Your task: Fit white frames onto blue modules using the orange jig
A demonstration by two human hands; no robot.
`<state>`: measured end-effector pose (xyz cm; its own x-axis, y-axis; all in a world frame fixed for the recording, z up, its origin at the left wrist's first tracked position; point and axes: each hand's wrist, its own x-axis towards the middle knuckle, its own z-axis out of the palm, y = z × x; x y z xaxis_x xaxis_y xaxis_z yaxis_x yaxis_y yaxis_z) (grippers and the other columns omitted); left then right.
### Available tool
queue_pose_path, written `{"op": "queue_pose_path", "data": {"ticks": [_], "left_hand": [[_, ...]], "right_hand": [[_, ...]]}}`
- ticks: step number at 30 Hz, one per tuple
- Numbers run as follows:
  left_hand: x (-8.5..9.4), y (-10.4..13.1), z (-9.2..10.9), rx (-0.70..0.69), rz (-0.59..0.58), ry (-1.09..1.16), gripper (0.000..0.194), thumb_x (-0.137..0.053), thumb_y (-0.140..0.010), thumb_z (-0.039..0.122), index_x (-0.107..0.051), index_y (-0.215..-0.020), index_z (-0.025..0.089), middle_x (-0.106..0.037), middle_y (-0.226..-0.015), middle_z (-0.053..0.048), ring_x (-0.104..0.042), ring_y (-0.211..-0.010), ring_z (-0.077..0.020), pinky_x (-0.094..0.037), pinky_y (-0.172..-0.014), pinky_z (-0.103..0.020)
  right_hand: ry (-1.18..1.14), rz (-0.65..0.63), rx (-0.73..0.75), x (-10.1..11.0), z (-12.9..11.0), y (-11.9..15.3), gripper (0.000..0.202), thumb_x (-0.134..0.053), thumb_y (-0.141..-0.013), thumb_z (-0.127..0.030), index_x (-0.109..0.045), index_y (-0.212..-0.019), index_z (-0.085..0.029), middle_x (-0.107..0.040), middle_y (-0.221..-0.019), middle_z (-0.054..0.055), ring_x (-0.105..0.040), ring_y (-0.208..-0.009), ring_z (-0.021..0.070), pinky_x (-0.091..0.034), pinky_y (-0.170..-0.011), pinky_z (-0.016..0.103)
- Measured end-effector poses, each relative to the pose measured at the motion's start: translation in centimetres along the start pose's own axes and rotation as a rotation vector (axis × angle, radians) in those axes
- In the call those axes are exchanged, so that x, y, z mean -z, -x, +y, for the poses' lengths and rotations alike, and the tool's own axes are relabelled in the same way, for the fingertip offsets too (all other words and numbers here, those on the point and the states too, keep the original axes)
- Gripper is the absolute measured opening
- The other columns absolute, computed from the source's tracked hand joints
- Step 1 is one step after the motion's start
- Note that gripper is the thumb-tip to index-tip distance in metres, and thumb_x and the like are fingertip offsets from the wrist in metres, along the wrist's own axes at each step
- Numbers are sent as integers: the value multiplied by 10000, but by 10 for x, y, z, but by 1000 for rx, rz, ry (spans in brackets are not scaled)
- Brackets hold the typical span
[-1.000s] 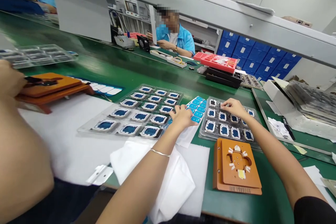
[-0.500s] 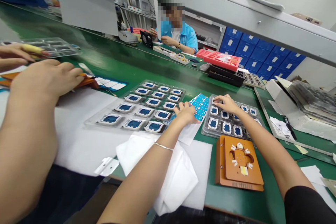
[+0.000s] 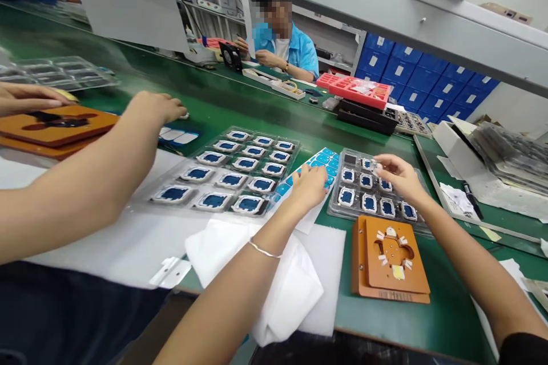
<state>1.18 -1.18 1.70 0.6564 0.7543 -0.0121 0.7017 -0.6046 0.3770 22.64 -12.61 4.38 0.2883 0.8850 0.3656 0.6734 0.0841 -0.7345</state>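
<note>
My right hand point(image 3: 400, 177) is over the right clear tray point(image 3: 353, 158), pinching a small white-rimmed part point(image 3: 377, 169), mostly hidden by the fingers. White-framed parts with blue faces fill most of this tray's pockets; its far left pocket holds none. My left hand point(image 3: 311, 185) rests on a sheet of blue stickers point(image 3: 329, 158), fingers bent and pressed together; whatever sits under the fingertips is hidden. Left of it, another clear tray point(image 3: 168, 182) carries several more such parts. An orange fixture point(image 3: 372, 279) with a shaped recess stands in front of the right tray.
A co-worker's arm point(image 3: 92, 188) reaches in from the left, beside another orange fixture point(image 3: 25, 125). White cloth point(image 3: 282, 296) and a foam sheet point(image 3: 336, 274) lie near the front edge. Red trays point(image 3: 363, 91) stand behind, a marker point(image 3: 472, 201) at right. A beam point(image 3: 342, 11) crosses overhead.
My right hand has moved right across its tray, leaving the far left pocket bare. My left hand shifted slightly over the sticker sheet. The co-worker's arm moved right and away, uncovering the left fixture.
</note>
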Motion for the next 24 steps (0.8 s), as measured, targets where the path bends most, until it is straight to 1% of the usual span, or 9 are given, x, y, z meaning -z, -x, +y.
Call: {"op": "queue_pose_path", "data": {"ticks": [5, 8, 10, 12, 14, 16, 18, 20, 24], "left_hand": [[4, 9, 5, -54, -17, 3, 319, -445, -876, 56, -512, -1175, 142, -691, -1013, -129, -657, -954, -287, -465, -821, -387], [5, 19, 9, -109, 126, 67, 287, -434, -904, 90, -479, -1183, 140, -683, -1027, -131, -665, -932, -269, -482, -784, -370], [3, 31, 16, -289, 337, 225, 232, -477, -910, 129, -484, -1138, 166, -678, -1043, -105, -657, -930, -226, -492, -796, -346], [0, 44, 24, -598, 479, 376, 175, -514, -915, 142, -515, -1080, 199, -686, -1005, -53, -641, -890, -173, -487, -804, -317], [-4, 55, 33, -918, 419, 386, 162, -510, -927, 121, -564, -1041, 221, -704, -962, -12, -615, -875, -153, -461, -807, -315], [-8, 64, 41, -1116, 280, 315, 201, -493, -937, 103, -622, -1018, 233, -724, -967, -3, -585, -898, -164, -418, -820, -344], [-11, 68, 46, -1165, 160, 223, 228, -492, -955, 132, -668, -1036, 251, -736, -1014, -7, -556, -933, -187, -365, -843, -378], [-12, 69, 48, -1163, 50, 153, 197, -535, -971, 268, -678, -1106, 272, -738, -1060, -12, -535, -991, -216, -324, -872, -399], [-10, 68, 45, -1162, -115, 146, 533, -563, -887, 606, -587, -1297, 266, -726, -1140, -49, -480, -1115, -283, -281, -959, -442]], "right_hand": [[-213, -122, -208, 31, -10, 71, 313, -771, -741, -473, -716, -896, -206, -676, -764, 34, -614, -614, 155, -537, -602, 318], [-247, -175, -192, 37, -9, 104, 266, -761, -776, -453, -731, -887, -214, -707, -810, 50, -646, -653, 166, -548, -609, 316], [-144, -180, -59, 36, -9, 119, 213, -723, -827, -429, -743, -900, -229, -711, -817, 48, -636, -667, 158, -524, -598, 298], [1, -171, 89, 33, -8, 127, 151, -681, -878, -379, -745, -898, -243, -692, -764, 26, -600, -653, 142, -476, -585, 280], [97, -171, 175, 32, -8, 131, 133, -655, -905, -345, -734, -885, -241, -647, -692, 0, -555, -618, 129, -435, -575, 271], [120, -160, 203, 32, -7, 132, 146, -641, -916, -345, -724, -880, -230, -604, -682, -8, -540, -626, 129, -431, -586, 269], [99, -134, 213, 33, -6, 132, 156, -642, -911, -360, -724, -907, -227, -604, -775, 12, -567, -715, 145, -472, -655, 289], [81, -102, 221, 34, -4, 132, 151, -654, -898, -361, -727, -916, -230, -637, -959, 54, -596, -886, 182, -500, -791, 352], [51, -135, 178, 34, 1, 133, 116, -667, -887, -340, -727, -907, -242, -678, -1209, 59, -585, -1038, 226, -470, -913, 450]]}}
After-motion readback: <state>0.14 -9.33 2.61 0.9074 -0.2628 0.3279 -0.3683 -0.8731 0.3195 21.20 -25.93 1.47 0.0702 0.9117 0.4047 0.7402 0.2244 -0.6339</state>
